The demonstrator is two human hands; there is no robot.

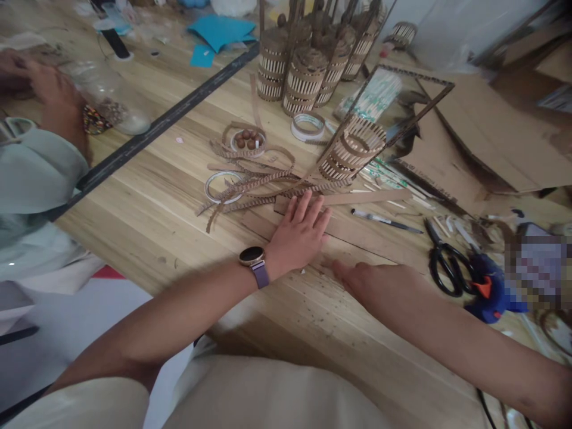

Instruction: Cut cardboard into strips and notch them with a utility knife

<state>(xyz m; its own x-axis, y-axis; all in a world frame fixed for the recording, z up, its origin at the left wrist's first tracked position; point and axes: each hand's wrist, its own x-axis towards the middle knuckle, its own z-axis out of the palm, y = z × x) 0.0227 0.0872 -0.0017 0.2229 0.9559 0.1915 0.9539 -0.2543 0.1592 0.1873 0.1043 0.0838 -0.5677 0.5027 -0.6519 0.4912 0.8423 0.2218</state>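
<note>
My left hand (301,229), with a watch (252,256) on its wrist, lies flat with spread fingers on a strip of brown cardboard (375,243). My right hand (360,279) is close beside it, low over the table near the strip's front edge. Its fingers are bent and pressed together, and whatever they may hold is hidden. Beyond the left hand lie another flat cardboard strip (379,196) and a tangle of ribbed cardboard strips (263,179). A pen (386,220) rests to the right of the hands.
Black-handled scissors (447,262) and a blue glue gun (491,292) lie at right. A lantern-like cardboard basket (346,155) stands behind, near a tape roll (308,126) and several similar lanterns (304,80). Another person's hand (58,89) is at left by a clear jar (111,98).
</note>
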